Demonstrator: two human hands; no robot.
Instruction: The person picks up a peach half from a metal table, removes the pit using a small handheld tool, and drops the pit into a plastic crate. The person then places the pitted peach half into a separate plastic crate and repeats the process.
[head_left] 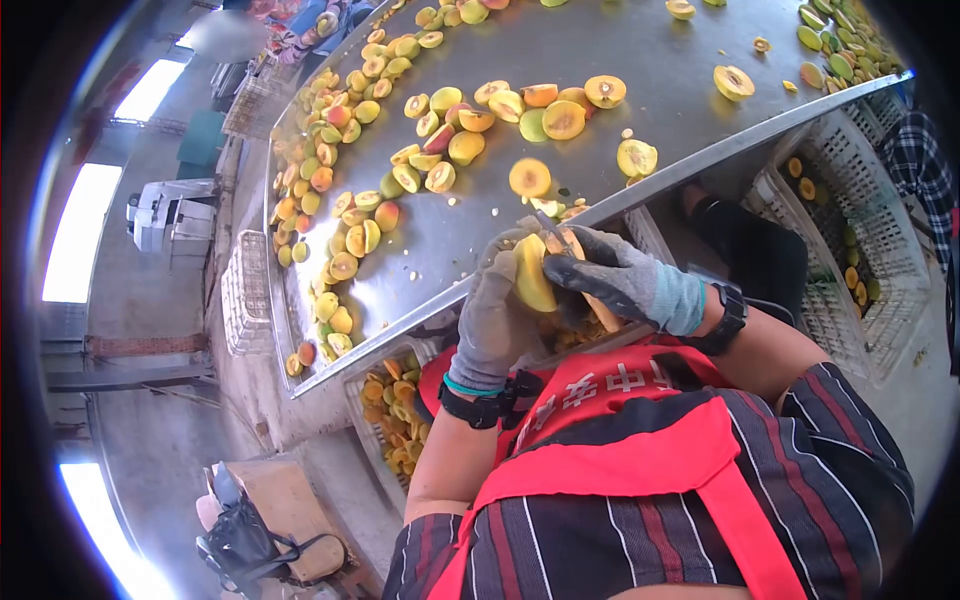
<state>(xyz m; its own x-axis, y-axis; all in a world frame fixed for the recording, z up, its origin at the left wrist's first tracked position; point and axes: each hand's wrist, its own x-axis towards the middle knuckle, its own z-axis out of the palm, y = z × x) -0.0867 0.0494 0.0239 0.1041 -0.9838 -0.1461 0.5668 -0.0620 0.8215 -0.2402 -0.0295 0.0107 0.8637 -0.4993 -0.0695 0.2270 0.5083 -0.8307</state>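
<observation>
My left hand [492,330], in a grey glove, grips a yellow fruit [531,273] just off the near edge of the steel table [640,60]. My right hand [625,282], also gloved in grey, is closed on a knife [601,308] with a wooden handle. The blade is pressed against the fruit, and my right fingers touch it too. Both wrists carry black bands. I wear a red apron over a striped shirt.
Many whole and halved yellow, green and reddish fruits [563,119] lie across the table. A crate of cut fruit [392,420] sits under the table edge, white plastic crates [850,215] stand at the right. Another person's sleeve [300,18] shows at the far end. A black bag [240,545] lies on the floor.
</observation>
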